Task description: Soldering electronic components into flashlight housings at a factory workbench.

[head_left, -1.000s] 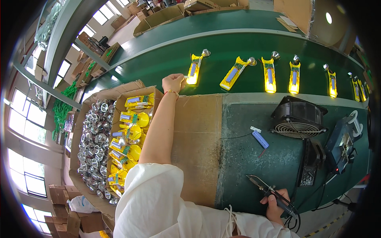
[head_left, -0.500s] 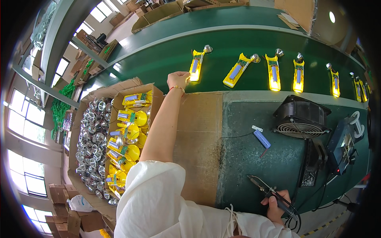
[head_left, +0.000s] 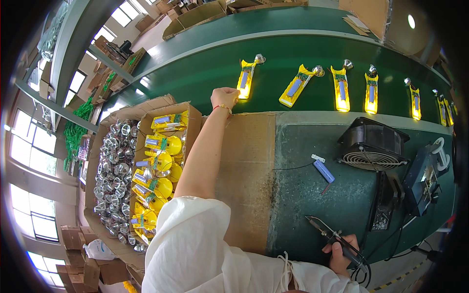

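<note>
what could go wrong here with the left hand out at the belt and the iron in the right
The left hand touches a yellow part on the green belt; a slip might skew it. The right hand holds the soldering iron low and off to the side, so its tip could touch the mat or cables.

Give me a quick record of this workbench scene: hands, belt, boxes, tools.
left hand: left hand stretched to the belt edge, at a yellow part
right hand: right hand grips a soldering iron near the bench's front edge
belt: green belt carrying a row of yellow parts with silver heads
boxes: one box of yellow parts, one of silver cups
bench: blue cell with wires, black fan
</note>
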Demonstrator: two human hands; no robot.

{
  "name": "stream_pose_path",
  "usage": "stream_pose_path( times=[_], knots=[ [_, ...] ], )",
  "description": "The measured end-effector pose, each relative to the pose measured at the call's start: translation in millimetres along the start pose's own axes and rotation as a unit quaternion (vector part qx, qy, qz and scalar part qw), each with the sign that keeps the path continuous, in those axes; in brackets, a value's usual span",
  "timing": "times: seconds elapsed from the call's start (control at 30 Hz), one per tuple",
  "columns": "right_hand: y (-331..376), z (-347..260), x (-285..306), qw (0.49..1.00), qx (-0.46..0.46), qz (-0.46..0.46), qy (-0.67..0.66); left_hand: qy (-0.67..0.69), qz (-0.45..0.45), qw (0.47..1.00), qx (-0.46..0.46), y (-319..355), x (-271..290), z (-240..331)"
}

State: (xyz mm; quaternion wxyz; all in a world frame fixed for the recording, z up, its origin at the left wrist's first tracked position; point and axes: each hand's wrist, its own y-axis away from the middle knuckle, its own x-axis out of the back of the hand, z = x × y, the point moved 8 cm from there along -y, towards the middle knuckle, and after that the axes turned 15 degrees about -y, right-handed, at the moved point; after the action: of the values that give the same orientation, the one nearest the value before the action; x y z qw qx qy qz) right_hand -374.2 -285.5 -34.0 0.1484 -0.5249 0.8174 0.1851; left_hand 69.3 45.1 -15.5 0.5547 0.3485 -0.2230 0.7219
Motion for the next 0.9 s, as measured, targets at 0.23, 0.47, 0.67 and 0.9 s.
stream_pose_path(
  times=[0.23,0.47,0.67,0.9],
  knots=[
    [2.5,-4.8,3.3,0.998,0.051,0.014,0.021,-0.109,0.092,0.990,-0.014,21.3,2.6,24.7],
    [1.5,-8.6,-7.3,0.997,0.072,0.023,0.001,-0.143,0.076,0.950,-0.267,49.9,114.3,95.4],
    [0.0,-11.6,-8.7,0.995,0.093,0.007,0.020,-0.481,-0.109,0.831,-0.256,71.9,209.4,2.4],
    [1.5,-13.6,-12.6,0.989,0.137,-0.026,0.057,-0.495,-0.074,0.744,-0.443,104.6,164.5,-25.6]
  ],
)
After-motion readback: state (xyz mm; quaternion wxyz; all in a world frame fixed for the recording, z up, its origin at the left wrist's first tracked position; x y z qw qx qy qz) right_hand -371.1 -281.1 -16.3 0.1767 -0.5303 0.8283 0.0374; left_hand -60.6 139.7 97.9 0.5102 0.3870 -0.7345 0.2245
